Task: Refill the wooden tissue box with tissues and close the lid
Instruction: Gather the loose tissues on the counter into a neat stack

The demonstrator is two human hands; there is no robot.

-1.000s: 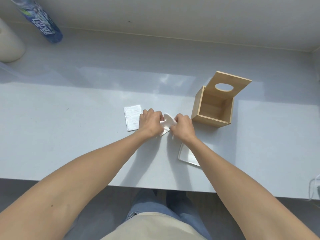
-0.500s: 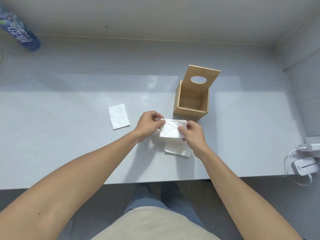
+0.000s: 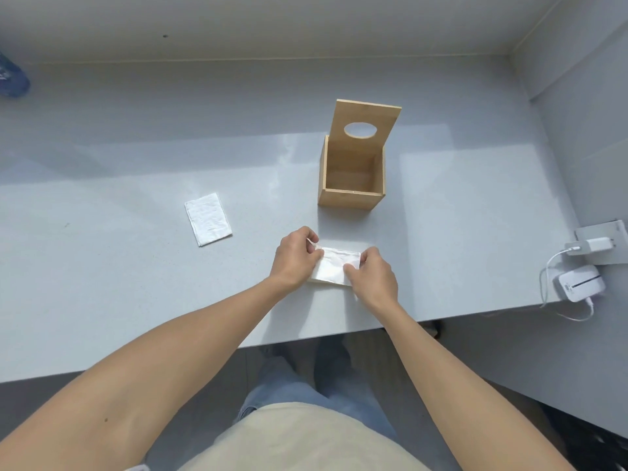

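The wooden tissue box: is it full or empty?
Empty: the wooden tissue box shows bare floor, its lid raised.

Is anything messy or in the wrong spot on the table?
Only one thing: a folded white tissue lies alone and crooked on the grey table, far left of the open, empty wooden tissue box. Both hands hold another white tissue stack.

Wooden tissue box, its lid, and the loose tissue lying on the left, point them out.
wooden tissue box [image 3: 350, 198]: head view, front wall.
lid [image 3: 370, 113]: head view, panel above the oval hole.
loose tissue [image 3: 208, 219]: head view, its middle.
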